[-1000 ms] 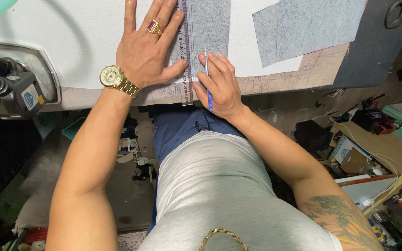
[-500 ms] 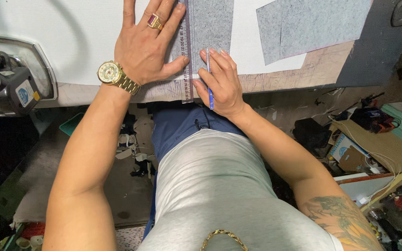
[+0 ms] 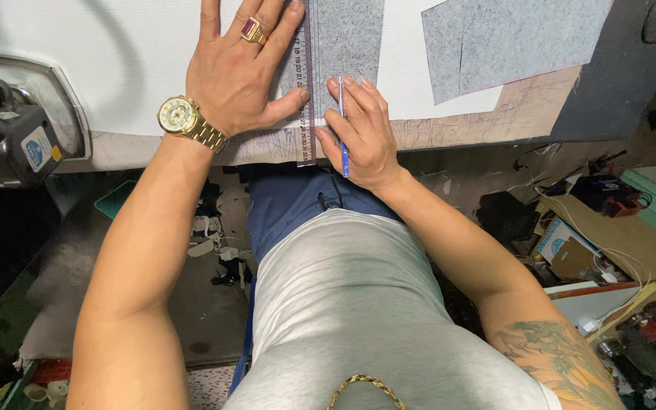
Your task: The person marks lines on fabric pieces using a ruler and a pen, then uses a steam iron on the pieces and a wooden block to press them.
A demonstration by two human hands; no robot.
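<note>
I see left hand spread flat, grip open, pressing clear ruler onto grey fabric strip at tabletop near edge. Right hand grip closed on blue pen, tip against ruler's right edge. Second grey fabric piece farther right. Iron far left.
</note>
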